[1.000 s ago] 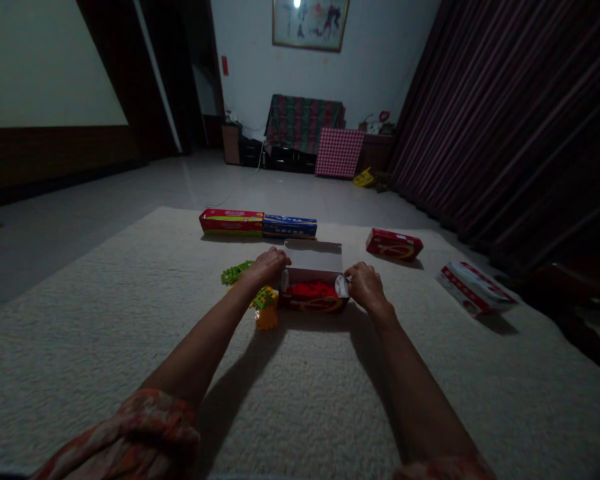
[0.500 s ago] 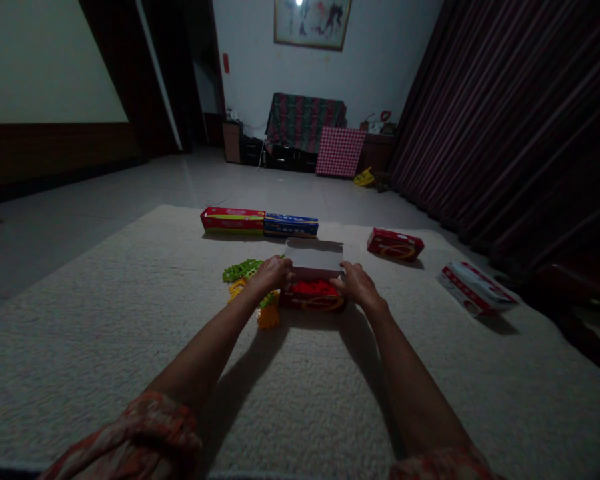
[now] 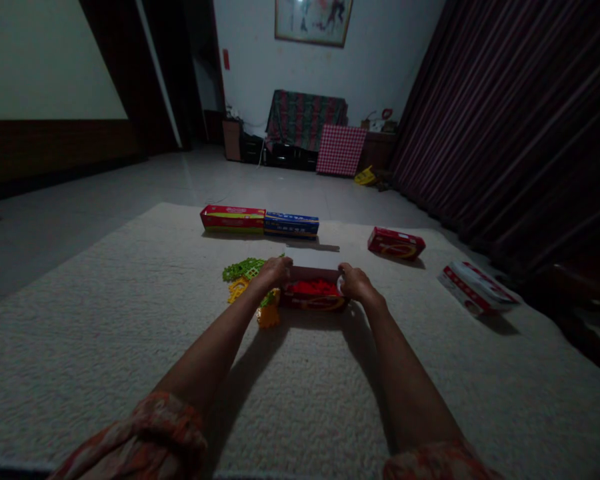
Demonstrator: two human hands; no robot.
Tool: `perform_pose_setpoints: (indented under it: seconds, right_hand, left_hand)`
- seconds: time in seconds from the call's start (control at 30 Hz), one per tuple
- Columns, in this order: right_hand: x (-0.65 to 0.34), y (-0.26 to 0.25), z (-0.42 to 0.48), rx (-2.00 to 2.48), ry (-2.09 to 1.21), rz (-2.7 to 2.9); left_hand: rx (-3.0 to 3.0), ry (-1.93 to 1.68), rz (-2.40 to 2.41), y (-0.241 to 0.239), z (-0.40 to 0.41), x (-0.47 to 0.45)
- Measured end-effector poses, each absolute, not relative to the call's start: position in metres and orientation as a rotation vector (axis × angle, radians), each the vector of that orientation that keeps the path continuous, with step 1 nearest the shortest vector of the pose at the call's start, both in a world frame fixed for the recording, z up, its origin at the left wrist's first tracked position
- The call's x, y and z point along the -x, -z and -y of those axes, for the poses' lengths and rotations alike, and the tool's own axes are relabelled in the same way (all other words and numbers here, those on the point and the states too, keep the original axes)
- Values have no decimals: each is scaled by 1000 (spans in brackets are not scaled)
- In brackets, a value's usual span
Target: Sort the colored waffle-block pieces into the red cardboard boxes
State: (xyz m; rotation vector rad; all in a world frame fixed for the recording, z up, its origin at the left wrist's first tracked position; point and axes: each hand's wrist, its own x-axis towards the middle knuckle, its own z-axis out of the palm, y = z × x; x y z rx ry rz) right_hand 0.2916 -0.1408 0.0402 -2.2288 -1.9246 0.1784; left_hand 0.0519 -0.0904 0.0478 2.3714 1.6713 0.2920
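Note:
A dark red cardboard box (image 3: 316,304) lies open on the mat in front of me, with bright red pieces (image 3: 313,288) inside. Its white-lined lid flap (image 3: 314,257) leans back on the far side. My left hand (image 3: 275,272) is closed on the box's left end. At the right end, my right hand (image 3: 356,283) is closed on the box edge, by a pale side flap. Left of the box, partly behind my left hand, lie green lattice-like plastic pieces (image 3: 241,269) and yellow-orange plastic pieces (image 3: 269,317).
Beyond the box, a red-and-green carton (image 3: 234,220) and a blue carton (image 3: 291,226) stand end to end. To the right are another red box (image 3: 396,244) and a white-and-red pack (image 3: 475,288). All rest on a cream textured mat (image 3: 105,320). A dark curtain (image 3: 460,133) hangs on the right.
The lid flap has tipped back from nearly upright and now lies lower, away from me. Both hands have shifted slightly while staying at the box's ends.

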Motion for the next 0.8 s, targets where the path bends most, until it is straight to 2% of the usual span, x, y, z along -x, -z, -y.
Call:
perform_pose_setpoints:
  seconds: [0.27, 0.43, 0.8]
  right_hand:
    - [-294, -33, 145, 2023, -109, 1882]
    - [-284, -28, 139, 1772, 8, 1748]
    - [-245, 20, 122, 1604, 54, 1506]
  left_hand:
    - [-2326, -459, -1688, -48, 101, -42]
    - [-2374, -784, -1666, -38, 94, -34]
    - [-2428, -1129, -1592, -3, 81, -16]
